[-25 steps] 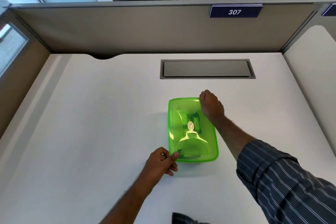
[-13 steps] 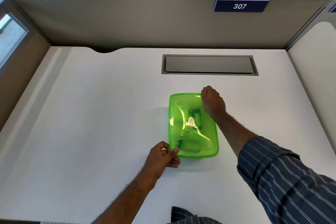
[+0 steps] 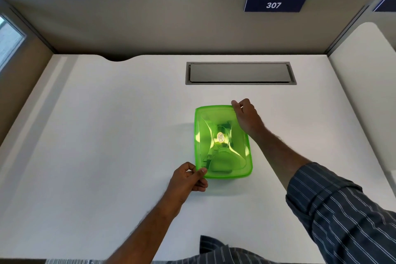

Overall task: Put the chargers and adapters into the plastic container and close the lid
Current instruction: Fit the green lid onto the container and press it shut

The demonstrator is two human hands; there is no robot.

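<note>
The plastic container (image 3: 222,142) is sitting mid-counter (image 3: 107,135), its lid (image 3: 206,126) on, dark shapes showing dimly inside. The left hand (image 3: 188,180) is pinching its near-left corner; the right hand (image 3: 246,115) is gripping the far-right corner.

1. Contents under translucent green lid (image 3: 222,133): dim shapes only, chargers not distinguishable
2. Right hand (image 3: 246,117) covers lid's far right corner; seal there unseen
3. Second blue sign (image 3: 384,4) cut by right edge, text unreadable
</note>
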